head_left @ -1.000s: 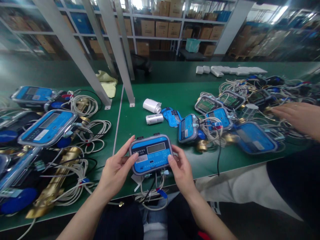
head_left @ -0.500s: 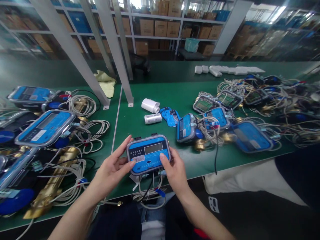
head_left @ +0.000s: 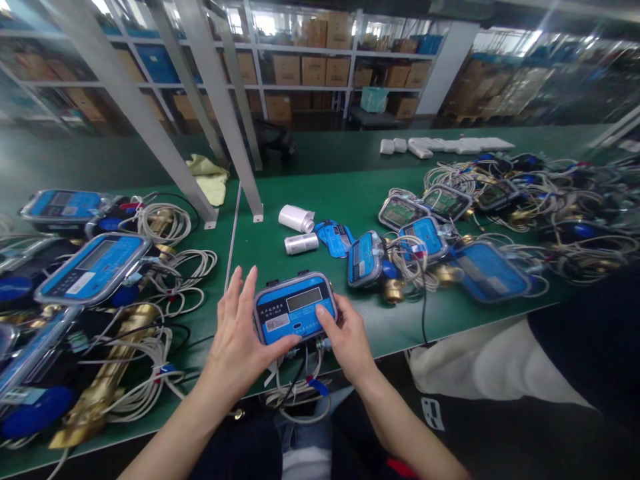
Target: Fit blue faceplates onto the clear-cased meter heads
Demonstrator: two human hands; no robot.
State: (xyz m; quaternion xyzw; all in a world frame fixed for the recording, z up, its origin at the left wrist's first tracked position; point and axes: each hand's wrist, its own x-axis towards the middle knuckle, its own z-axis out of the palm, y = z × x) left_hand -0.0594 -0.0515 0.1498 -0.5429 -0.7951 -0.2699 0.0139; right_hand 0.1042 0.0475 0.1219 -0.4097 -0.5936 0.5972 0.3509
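A heat meter (head_left: pixel 295 313) with a blue face, a grey display and a clear rim is tilted up toward me at the bench's front edge. My right hand (head_left: pixel 349 333) grips its right side, thumb on the face beside the display and fingers behind. My left hand (head_left: pixel 245 327) is at the left side, fingers stretched up and apart, its thumb along the lower edge of the face. Coiled grey cables (head_left: pixel 300 397) with a blue tie hang below the meter.
More meters with brass pipes and coiled cables lie left (head_left: pixel 95 267) and right (head_left: pixel 367 259). Two label rolls (head_left: pixel 301 243) and loose blue face plates (head_left: pixel 339 240) lie beyond my hands. Metal posts (head_left: pixel 220 100) rise from the green bench. At right, a person's light-coloured sleeve (head_left: pixel 480 367) shows.
My left hand has loosened from the meter's left side; its fingers have lifted and straightened, and its thumb has slid right along the lower edge. The right hand keeps its hold.
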